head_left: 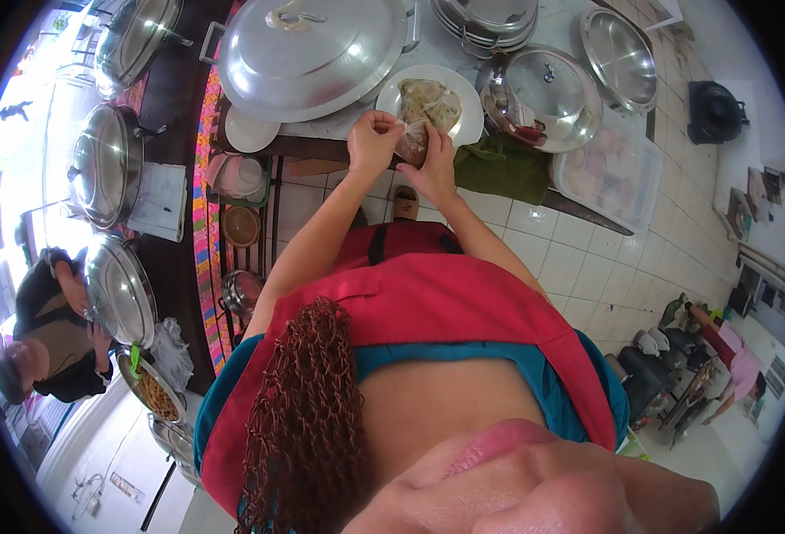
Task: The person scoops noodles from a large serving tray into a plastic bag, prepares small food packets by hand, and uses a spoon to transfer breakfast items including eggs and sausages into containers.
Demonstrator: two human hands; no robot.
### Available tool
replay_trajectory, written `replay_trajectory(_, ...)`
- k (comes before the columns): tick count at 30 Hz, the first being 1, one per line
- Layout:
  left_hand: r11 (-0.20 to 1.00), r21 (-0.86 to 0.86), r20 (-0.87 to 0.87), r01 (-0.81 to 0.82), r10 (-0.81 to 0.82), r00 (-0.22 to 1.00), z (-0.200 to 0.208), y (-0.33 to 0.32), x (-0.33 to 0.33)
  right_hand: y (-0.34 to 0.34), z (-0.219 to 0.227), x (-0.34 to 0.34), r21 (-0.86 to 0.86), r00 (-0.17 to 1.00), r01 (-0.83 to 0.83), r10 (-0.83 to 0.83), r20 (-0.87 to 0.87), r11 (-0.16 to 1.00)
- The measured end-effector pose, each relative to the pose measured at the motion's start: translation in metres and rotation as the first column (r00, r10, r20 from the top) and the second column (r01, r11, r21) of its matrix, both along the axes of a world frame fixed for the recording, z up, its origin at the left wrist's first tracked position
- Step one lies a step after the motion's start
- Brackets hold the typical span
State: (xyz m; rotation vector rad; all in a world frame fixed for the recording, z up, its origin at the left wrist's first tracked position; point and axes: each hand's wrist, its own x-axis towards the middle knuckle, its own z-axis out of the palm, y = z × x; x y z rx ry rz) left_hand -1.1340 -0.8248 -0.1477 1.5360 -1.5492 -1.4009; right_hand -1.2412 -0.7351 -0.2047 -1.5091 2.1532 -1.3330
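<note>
Over the near edge of the table, both hands are at a small clear plastic bag [412, 145] with brown food in it. My left hand [374, 145] pinches the gathered top of the bag between thumb and fingers. My right hand [434, 164] has its fingers curled round the bag's right side. Just beyond lies a white plate [471, 125] bearing clear bags of pale greenish food [432, 100]. The held bag overlaps the plate's near rim; whether it touches the plate I cannot tell.
A large lidded aluminium pot [308, 53] stands left of the plate, a lidded steel pan [544, 93] to its right. A green cloth [504, 169] and a clear plastic box [611, 178] lie along the table edge. Two people [54, 325] [738, 356] are farther off.
</note>
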Motion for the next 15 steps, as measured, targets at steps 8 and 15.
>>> replay_trajectory(8, 0.930, -0.363, -0.099, -0.061, 0.027, 0.995, 0.020, 0.007, 0.018, -0.044, -0.020, -0.014, 0.129, 0.987, -0.084, 0.065, 0.146, 0.988)
replay_trajectory(15, 0.891, -0.442, 0.204, 0.103, -0.012, 0.979, -0.036, 0.047, 0.099, -0.052, -0.002, 0.025, -0.028, 0.960, -0.157, 0.146, -0.239, 0.987)
